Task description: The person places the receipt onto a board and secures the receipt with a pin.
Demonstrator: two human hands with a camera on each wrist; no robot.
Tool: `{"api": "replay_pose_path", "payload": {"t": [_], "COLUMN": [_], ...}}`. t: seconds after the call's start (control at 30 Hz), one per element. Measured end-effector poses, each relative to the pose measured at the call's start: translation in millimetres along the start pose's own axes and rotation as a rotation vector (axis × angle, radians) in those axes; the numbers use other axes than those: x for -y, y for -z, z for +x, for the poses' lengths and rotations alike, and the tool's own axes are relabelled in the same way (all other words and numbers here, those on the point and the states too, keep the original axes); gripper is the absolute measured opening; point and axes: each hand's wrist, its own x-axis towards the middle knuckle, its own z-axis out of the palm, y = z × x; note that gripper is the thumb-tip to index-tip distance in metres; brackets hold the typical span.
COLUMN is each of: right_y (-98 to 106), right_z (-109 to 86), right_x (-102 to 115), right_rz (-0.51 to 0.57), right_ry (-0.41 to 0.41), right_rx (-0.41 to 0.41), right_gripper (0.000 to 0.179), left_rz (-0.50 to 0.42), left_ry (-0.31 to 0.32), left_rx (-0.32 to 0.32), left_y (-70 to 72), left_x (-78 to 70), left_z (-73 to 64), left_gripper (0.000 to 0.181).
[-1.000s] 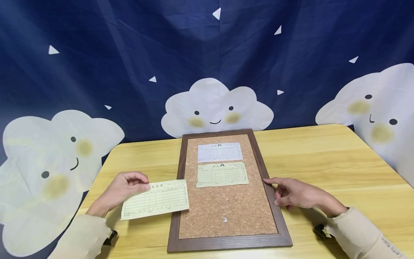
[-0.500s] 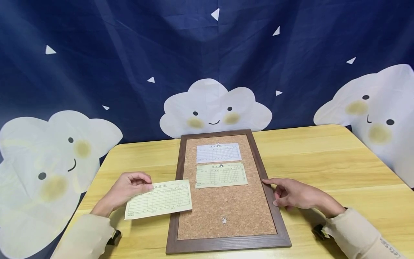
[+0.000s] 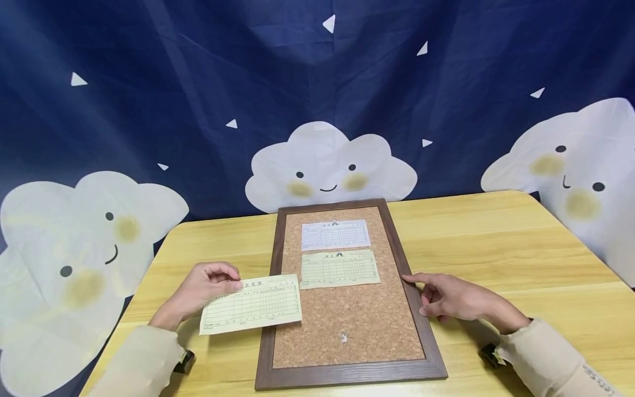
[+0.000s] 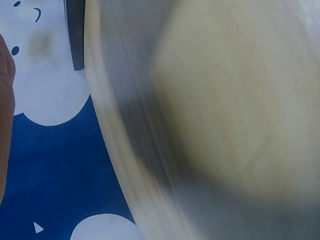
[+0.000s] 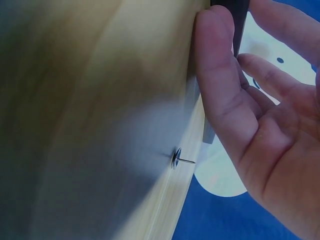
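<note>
My left hand [image 3: 205,289] pinches a pale green printed form [image 3: 253,306] between thumb and fingers by its upper left part. The form's right end overlaps the left side of a brown-framed corkboard [image 3: 362,314]. My right hand [image 3: 453,298] reaches to the board's right side, index fingertip on the frame and thumb against its outer edge, as the right wrist view [image 5: 270,115] also shows. On the cork, a white form [image 3: 335,234] lies above a second green form [image 3: 340,269]. A small clear pin [image 3: 344,338] sits on the cork lower down.
The corkboard lies on a light wooden table [image 3: 496,237]. A metal thumbtack [image 5: 176,159] rests on the table near my right hand, its point sideways. Behind the table hangs a dark blue curtain [image 3: 208,66] with white clouds.
My left hand has moved to the right with the green form, whose right end now reaches farther over the corkboard. The right hand stays at the frame.
</note>
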Motion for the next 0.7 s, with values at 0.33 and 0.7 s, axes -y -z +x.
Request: {"api": "replay_pose_path", "payload": {"t": [0.33, 0.7], "right_y": [0.8, 0.1], "right_z": [-0.2, -0.3], "right_x": [-0.1, 0.6], "right_rz": [-0.011, -0.015], "right_ry": [0.014, 0.000], "right_rx": [0.007, 0.000], "right_gripper": [0.071, 0.072], "left_rz": [-0.004, 0.005], "left_ry": [-0.010, -0.031], "left_rx": [-0.003, 0.019], "left_y": [-7.3, -14.3], "left_x": [-6.4, -7.4], "left_z": [1.5, 8.5], "left_gripper": [0.021, 0.020]}}
